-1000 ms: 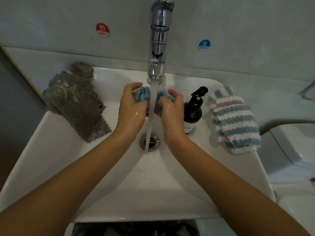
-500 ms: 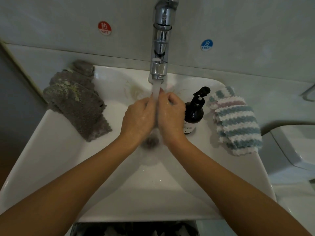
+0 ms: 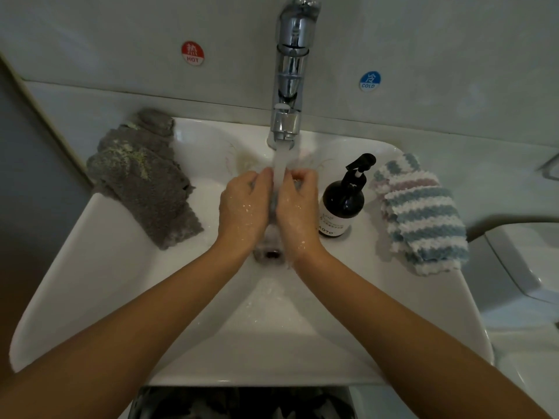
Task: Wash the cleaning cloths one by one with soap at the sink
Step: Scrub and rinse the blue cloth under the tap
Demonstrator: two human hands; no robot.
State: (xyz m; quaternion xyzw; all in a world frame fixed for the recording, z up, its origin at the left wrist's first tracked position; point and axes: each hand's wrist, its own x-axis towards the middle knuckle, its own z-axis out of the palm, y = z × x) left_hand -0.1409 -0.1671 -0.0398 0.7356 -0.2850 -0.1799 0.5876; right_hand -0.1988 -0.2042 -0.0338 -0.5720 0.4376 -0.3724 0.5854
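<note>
Both hands — left (image 3: 243, 204), right (image 3: 298, 204) — clamp a cloth (image 3: 273, 204) together under the tap's stream (image 3: 279, 164)

Grey cloth (image 3: 145, 176), blue-white striped cloth (image 3: 423, 216), black bottle (image 3: 343, 204)

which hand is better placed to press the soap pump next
Right, probably. The right hand sits directly beside the black pump soap bottle on the white sink's rim, while the left hand is farther from it; both are wringing under the running water.
</note>
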